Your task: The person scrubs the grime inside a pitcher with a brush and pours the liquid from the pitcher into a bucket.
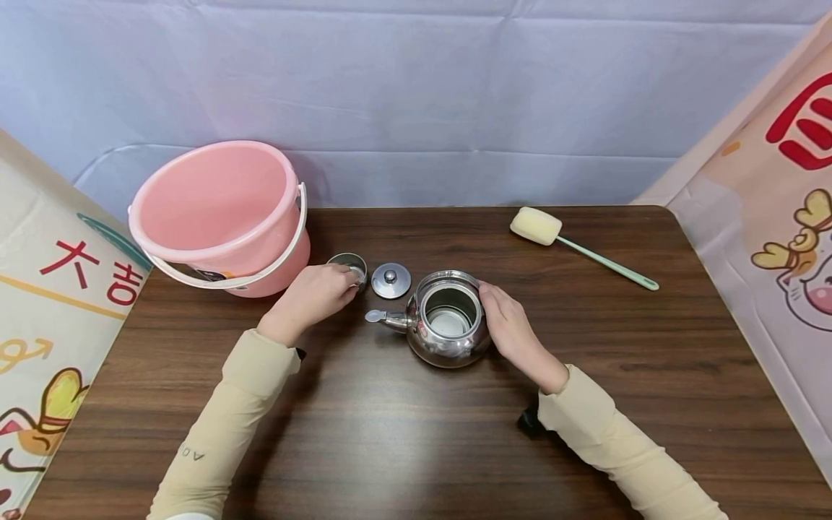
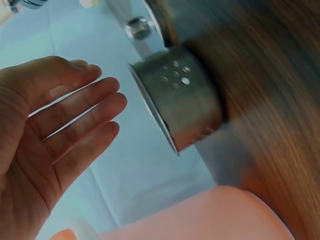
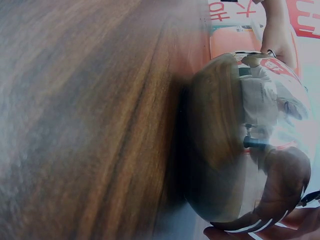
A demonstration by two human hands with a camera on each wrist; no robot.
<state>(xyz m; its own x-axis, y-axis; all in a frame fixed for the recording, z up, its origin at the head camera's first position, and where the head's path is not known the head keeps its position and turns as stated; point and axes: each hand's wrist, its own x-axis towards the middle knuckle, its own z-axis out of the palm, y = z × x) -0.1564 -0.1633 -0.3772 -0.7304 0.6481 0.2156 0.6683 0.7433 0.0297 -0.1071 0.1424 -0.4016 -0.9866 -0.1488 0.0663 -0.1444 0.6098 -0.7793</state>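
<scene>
My left hand is just above a small metal strainer cup. In the left wrist view its loosely extended fingers are apart from the perforated strainer, which stands on the table. A shiny steel teapot stands lidless, its spout pointing left, its inside visible through the round mouth. My right hand rests against the teapot's right side, fingers laid along the curved metal near the rim. In the right wrist view its fingertips touch the teapot, partly hidden behind it. The round lid lies between strainer and teapot.
A pink bucket with a white handle stands at the back left, close to my left hand. A sponge brush with a pale green handle lies at the back right. Cloth backdrops rise behind and beside the brown wooden table.
</scene>
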